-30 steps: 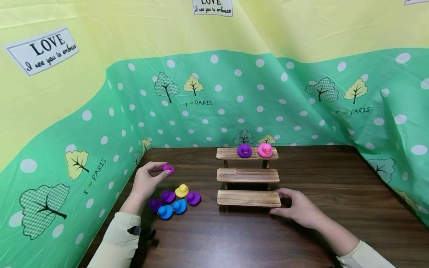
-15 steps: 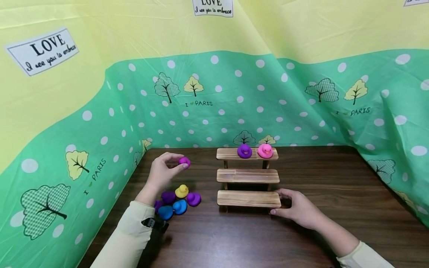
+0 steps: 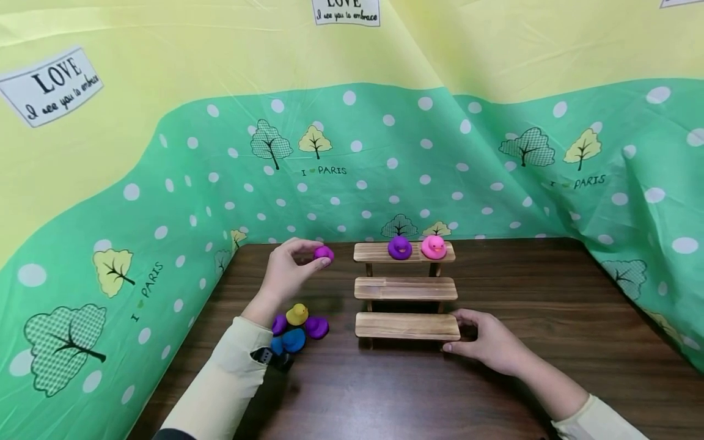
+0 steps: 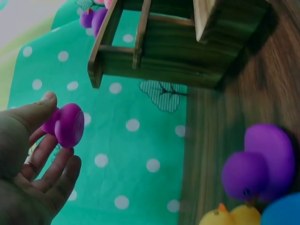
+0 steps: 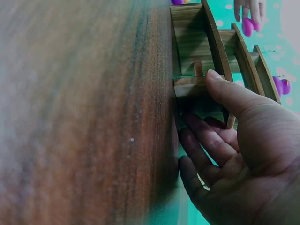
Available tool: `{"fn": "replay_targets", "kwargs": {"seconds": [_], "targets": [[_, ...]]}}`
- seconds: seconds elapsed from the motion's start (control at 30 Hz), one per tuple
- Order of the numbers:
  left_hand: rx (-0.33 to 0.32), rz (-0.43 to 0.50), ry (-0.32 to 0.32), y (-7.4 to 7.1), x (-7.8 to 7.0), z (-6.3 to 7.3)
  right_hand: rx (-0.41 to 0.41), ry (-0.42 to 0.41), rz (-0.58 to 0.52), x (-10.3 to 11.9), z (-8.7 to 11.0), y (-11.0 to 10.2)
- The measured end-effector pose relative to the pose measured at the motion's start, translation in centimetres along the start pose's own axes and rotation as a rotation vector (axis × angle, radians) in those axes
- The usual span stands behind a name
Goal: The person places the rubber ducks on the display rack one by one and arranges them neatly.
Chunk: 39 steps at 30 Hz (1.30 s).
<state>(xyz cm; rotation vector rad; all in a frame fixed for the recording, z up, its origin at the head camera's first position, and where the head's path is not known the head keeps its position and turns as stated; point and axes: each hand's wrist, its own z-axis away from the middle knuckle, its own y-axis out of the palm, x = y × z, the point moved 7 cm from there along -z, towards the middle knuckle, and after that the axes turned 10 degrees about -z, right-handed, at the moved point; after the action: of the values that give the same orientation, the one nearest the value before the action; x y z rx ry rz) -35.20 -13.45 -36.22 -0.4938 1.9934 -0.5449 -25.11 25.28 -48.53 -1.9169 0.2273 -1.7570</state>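
Note:
In the head view my left hand (image 3: pixel 288 272) pinches a magenta-purple rubber duck (image 3: pixel 323 254) between thumb and fingers, in the air left of the top step. The left wrist view shows this rubber duck (image 4: pixel 69 125) apart from the stepped wooden display stand (image 4: pixel 154 61). My right hand (image 3: pixel 489 342) grips the right end of the lowest step of the stand (image 3: pixel 407 326). In the right wrist view the thumb lies on the wood, the other fingers on its far side. A purple duck (image 3: pixel 399 248) and a pink duck (image 3: pixel 434 247) sit on the top step.
Left of the stand, several rubber ducks lie on the dark wooden table (image 3: pixel 385 391): a yellow duck (image 3: pixel 297 314), a purple duck (image 3: pixel 316 327) and a blue duck (image 3: pixel 294 340) among them. My left forearm partly hides the group. A patterned cloth (image 3: pixel 352 153) hangs behind and at both sides.
My left hand has moved right and away from me, carrying the magenta-purple rubber duck from beside the group of ducks towards the top step. My right hand has stayed on the stand.

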Motion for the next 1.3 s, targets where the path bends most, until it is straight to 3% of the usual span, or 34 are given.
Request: {"fn": "replay_targets", "kwargs": {"seconds": [0.4,0.83,1.3], "targets": [[-0.002,0.040,0.049,2.1,-2.8,-1.2,-0.006,-0.007,0.009,0.0,0.0,-0.1],[0.011,0.107,0.063,5.0,-4.5,-2.4,-0.011,-0.003,0.029,0.2,0.1,-0.1],[0.050,0.077,0.097,7.7,-5.7,-3.0,-0.012,-0.014,0.027,-0.2,0.0,-0.1]]}}
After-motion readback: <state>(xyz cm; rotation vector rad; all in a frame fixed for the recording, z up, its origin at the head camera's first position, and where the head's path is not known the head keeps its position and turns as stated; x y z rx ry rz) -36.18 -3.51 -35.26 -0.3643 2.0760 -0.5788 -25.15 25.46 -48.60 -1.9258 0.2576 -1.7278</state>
